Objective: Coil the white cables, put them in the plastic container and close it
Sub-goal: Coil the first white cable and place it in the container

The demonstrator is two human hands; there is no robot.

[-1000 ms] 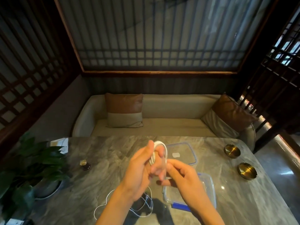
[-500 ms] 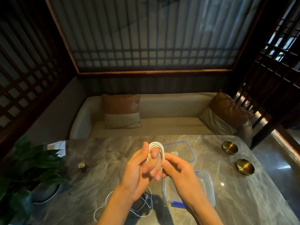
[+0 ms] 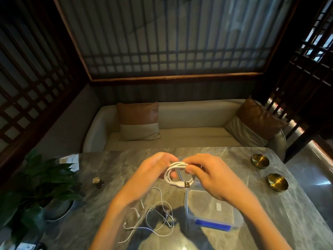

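Note:
A thick white USB cable (image 3: 173, 175) is wound into a small coil, its plug end sticking out at the lower right. My left hand (image 3: 153, 175) pinches the coil's left side and my right hand (image 3: 209, 175) grips its top right; both hold it above the marble table (image 3: 281, 210). Below my right hand lies the clear plastic container (image 3: 207, 204) with a blue clip on its near edge. Its lid is mostly hidden behind my hands. Thin white cables (image 3: 156, 219) lie loose and tangled on the table under my left forearm.
A potted green plant (image 3: 36, 188) stands at the table's left edge, with a small dark bottle (image 3: 98, 182) beside it. Two brass bowls (image 3: 260, 161) (image 3: 277, 181) sit at the right. A beige sofa (image 3: 189, 130) with cushions is behind the table.
The coil went from upright between my fingers to lying flatter and wider, my hands have drawn apart to its two sides, and the plug end now shows. The view has tilted down.

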